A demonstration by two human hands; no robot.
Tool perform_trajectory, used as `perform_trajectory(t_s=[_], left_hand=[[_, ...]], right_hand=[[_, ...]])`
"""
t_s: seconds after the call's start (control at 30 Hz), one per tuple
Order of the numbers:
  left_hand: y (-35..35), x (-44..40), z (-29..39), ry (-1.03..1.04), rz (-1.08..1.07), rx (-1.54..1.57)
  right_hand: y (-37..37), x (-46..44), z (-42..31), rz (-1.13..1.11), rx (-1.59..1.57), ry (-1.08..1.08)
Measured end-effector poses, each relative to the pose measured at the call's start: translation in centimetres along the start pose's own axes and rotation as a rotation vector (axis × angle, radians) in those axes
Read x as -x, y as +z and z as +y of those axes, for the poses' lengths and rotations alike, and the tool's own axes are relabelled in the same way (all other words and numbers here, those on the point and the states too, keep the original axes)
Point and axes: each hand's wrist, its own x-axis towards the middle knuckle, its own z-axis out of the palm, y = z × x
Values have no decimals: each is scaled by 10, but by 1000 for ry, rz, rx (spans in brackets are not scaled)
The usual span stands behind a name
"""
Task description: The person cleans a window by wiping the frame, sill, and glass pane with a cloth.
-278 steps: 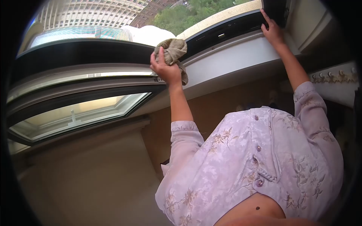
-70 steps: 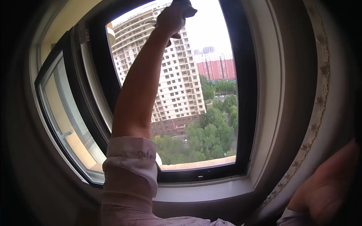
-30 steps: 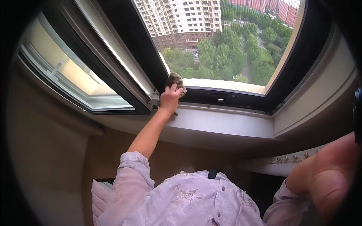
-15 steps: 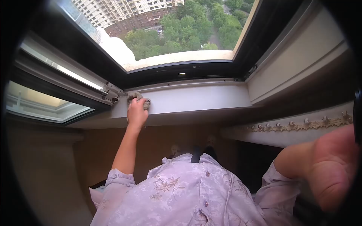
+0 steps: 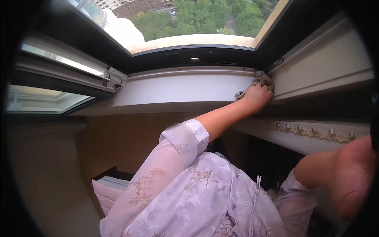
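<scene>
My left hand (image 5: 257, 96) is closed around a crumpled grey-brown cloth (image 5: 264, 78). It presses the cloth onto the white windowsill (image 5: 177, 87), in the corner at the sill's right end. A loose end of the cloth hangs out to the left of the hand. My left arm reaches across the front of my body. Close to the camera at the right edge, my right hand (image 5: 353, 177) is raised with its palm and wrist showing. Its fingers are out of view, near a dark edge.
The dark window frame (image 5: 193, 61) borders the sill, with trees and a building far below outside. An open sash (image 5: 55, 94) with metal hinge fittings stands at left. A white surface with lace trim (image 5: 314, 133) lies at right. Pink bedding (image 5: 104, 193) shows low at left.
My left hand has moved with the cloth from the left end of the sill to the right corner. The view has shifted slightly. My right hand stays raised at the right edge.
</scene>
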Motion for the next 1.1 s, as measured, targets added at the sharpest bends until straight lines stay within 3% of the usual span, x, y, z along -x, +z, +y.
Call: perform_trajectory(t_s=[0.13, 0.23, 0.37, 0.53, 0.67, 0.9, 0.93, 1.0, 1.07, 1.1], left_hand=[[-45, 70, -34, -129, 19, -126], [-108, 155, -93, -382, 109, -241], [-194, 287, -167, -868, 107, -387], [-225, 349, -189, -944, 149, -444], [-193, 304, -174, -774, 151, -408], [-118, 157, -115, -60, 98, -102], [-109, 143, -104, -23, -36, -35], [-94, 132, -90, 71, -60, -124], [-101, 143, -107, 137, 34, 9], [-122, 152, -108, 55, -65, 102]], right_hand=[[23, 0, 13, 2, -70, -9], [48, 3, 22, 12, -119, -13], [82, 5, 28, 29, -157, -29], [107, -3, 18, 25, -125, -37], [99, -44, -38, -43, 7, -44], [127, -86, -153, -97, 246, -29], [133, -87, -162, -104, 271, -18], [139, -91, -181, -115, 320, -12], [144, -91, -192, -124, 373, 17], [145, -90, -196, -125, 404, 47]])
